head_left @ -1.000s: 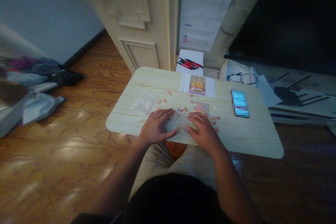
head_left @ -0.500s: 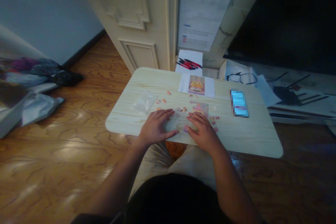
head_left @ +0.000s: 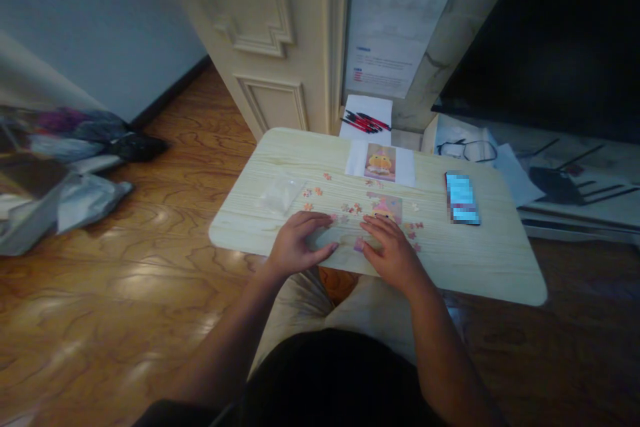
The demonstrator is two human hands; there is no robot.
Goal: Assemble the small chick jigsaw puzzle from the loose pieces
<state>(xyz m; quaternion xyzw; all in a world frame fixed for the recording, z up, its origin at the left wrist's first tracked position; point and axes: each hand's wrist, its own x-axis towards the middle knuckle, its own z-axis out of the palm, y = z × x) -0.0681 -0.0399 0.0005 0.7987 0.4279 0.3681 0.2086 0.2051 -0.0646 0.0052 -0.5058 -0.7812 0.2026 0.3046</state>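
Two hands rest on the pale wood-grain low table (head_left: pixel 475 267), near its front edge. My left hand (head_left: pixel 295 243) lies palm down with the fingers spread and loosely curved; it grips nothing, and its thumb points toward the right hand. My right hand (head_left: pixel 393 250) also lies palm down, with its fingers extended over the lower edge of the partly assembled pink and yellow jigsaw section (head_left: pixel 384 207). A small pink puzzle piece (head_left: pixel 359 244) sits at the tip of my right thumb, between the two hands; I cannot tell whether the thumb and fingers pinch it or only touch it.

Loose small puzzle pieces (head_left: pixel 350 208) lie scattered just beyond both hands, with more at the right of the assembled section. A clear crumpled plastic bag (head_left: pixel 280 193) lies to the left, apart from my left hand. A reference picture card showing a yellow figure (head_left: pixel 380 162) lies on a white sheet at the far edge of the table. A rectangular phone with a lit blue screen (head_left: pixel 462 198) lies to the right, well apart from my right hand. Red and black pens (head_left: pixel 365 123) lie on white paper beyond the table. My legs are folded under the table's front edge.
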